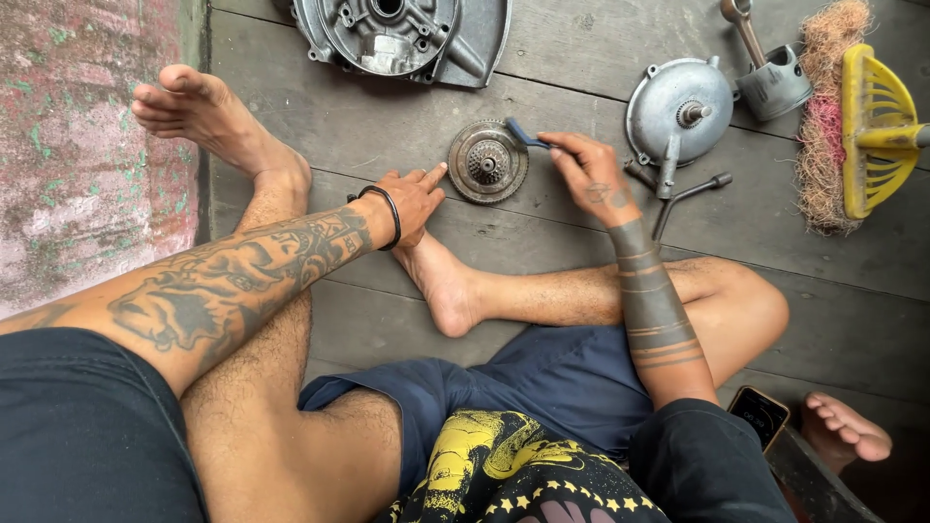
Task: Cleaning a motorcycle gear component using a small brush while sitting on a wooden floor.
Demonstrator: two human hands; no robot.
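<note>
One round clutch disc [487,161] lies on the plank floor [542,77] just past the person's crossed legs. One blue brush [523,135] touches its right edge. One engine casing [402,37] lies at the top, one round cover [678,108] to the right, one piston [772,82] beyond it, one yellow broom [867,126] at the far right, one phone [758,415] by the knee. The left hand [412,199] is loosely curled, forefinger out to the disc's rim. The right hand [591,174], wrist bent down, pinches the brush handle.
</note>
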